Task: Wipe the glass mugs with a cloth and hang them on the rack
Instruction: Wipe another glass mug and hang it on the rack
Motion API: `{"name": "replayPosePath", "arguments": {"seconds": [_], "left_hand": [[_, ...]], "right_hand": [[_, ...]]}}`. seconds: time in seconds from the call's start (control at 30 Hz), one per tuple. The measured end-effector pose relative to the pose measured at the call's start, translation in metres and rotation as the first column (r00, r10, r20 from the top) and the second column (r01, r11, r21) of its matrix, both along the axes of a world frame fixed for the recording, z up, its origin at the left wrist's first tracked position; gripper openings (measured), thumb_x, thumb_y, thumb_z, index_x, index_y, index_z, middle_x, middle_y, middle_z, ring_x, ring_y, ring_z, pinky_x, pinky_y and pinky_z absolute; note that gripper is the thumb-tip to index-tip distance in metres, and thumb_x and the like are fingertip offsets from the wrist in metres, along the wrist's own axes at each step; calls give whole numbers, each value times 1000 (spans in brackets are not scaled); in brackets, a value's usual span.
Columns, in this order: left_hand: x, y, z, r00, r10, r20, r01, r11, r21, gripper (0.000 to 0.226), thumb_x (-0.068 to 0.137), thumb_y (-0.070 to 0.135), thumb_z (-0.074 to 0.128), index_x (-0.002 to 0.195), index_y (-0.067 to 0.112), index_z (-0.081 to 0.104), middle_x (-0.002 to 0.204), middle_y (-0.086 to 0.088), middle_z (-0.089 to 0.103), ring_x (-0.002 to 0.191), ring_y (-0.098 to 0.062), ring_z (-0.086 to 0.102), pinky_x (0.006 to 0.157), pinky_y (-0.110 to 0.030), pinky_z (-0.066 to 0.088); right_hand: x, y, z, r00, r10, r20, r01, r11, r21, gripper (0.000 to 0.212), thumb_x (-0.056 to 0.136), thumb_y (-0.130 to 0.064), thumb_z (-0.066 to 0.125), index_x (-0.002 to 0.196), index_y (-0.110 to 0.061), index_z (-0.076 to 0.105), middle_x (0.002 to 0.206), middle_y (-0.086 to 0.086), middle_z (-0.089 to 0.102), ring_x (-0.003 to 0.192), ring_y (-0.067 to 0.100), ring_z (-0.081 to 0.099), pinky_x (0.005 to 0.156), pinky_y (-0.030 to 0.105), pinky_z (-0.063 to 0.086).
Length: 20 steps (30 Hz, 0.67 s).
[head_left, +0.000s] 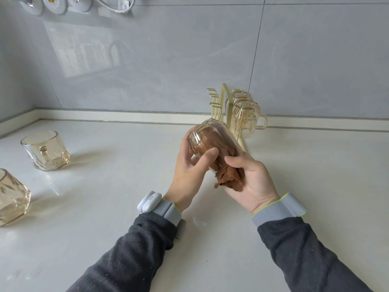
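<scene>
An amber glass mug (208, 135) is held tilted above the counter, its base pointing up and away. My left hand (189, 171) grips it from the left, thumb across its side. A brown cloth (228, 179) is stuffed inside the mug and bunches out of its mouth. My right hand (250, 182) grips that bunched cloth at the mug's opening. Behind stands the gold wire rack (216, 104), with two mugs (246, 116) hanging upside down on its right side. Two more mugs stand on the counter at the left, one upright (45, 151) and one cut by the frame edge (11, 199).
The pale counter (126, 186) runs to a grey tiled wall (168, 60) with a low raised ledge along its foot. The rack's left hooks (212, 98) carry nothing. White round fittings and a cable (113, 6) hang at the top left.
</scene>
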<state>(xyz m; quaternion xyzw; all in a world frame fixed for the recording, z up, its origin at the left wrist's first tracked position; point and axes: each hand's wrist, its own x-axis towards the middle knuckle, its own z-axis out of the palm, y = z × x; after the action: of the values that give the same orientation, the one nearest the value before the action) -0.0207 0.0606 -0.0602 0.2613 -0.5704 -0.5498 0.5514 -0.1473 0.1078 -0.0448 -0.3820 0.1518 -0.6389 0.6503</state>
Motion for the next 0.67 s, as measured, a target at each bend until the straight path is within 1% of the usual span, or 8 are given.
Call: {"name": "replayPosePath", "arguments": {"seconds": [0.07,0.17,0.27,0.37,0.43,0.5,0.6,0.67], "left_hand": [[-1,1,0,1000,-11,-9,11,1000,15,61,86,24,67,145,21,49,117,-10,69,98,-12,70,87,-35,61],[-2,1,1,1000,-20,-10,20,999,27,57,86,27,65,141,23,51,105,-1,68,85,-7,68,81,-33,62],[-1,2,1,999,-32,-20,33,999,30,56,87,28,63,141,22,51,102,-1,67,77,-7,67,74,-28,60],[-1,3,2,999,-40,5,40,998,39,55,87,33,61,140,25,50,94,6,67,70,-10,63,75,-30,61],[-1,3,2,999,-44,22,43,998,40,51,87,34,59,137,26,51,83,12,66,65,-9,60,73,-27,60],[-1,3,2,999,-42,25,41,998,48,47,88,34,57,134,25,51,75,15,63,61,-6,59,68,-23,57],[-1,4,4,999,-40,22,39,997,61,49,87,33,56,134,21,51,72,15,62,59,-6,58,66,-22,57],[-1,4,4,999,-36,13,35,998,59,47,87,32,56,132,21,51,76,13,65,60,-7,59,66,-23,57]], "right_hand": [[0,-2,0,1000,30,8,-29,999,-35,56,81,2,57,136,-8,61,138,18,60,128,31,58,108,37,46],[1,-5,-1,999,53,3,-53,997,-53,66,76,-4,71,141,-6,56,145,20,53,136,35,49,118,41,36],[2,-4,-1,998,58,-18,-59,996,-73,62,80,-5,69,141,-7,56,147,20,51,139,35,45,121,44,29],[2,-3,-2,997,59,-39,-63,994,-93,58,86,-6,68,142,-8,55,147,16,53,139,32,47,122,44,28],[2,-4,-3,997,43,-63,-49,995,-86,64,86,-10,71,146,-8,49,155,19,43,144,34,41,123,46,24],[2,-3,-3,995,14,-98,-21,997,-68,69,84,-14,76,147,-9,48,158,22,36,143,34,41,122,48,21],[2,-3,-4,991,-15,-131,8,998,-56,71,82,-20,81,146,-12,51,151,21,46,135,33,47,118,49,26],[3,-4,-4,988,-42,-147,36,998,-44,71,80,-25,83,144,-13,54,145,20,50,131,36,47,107,52,29]]}}
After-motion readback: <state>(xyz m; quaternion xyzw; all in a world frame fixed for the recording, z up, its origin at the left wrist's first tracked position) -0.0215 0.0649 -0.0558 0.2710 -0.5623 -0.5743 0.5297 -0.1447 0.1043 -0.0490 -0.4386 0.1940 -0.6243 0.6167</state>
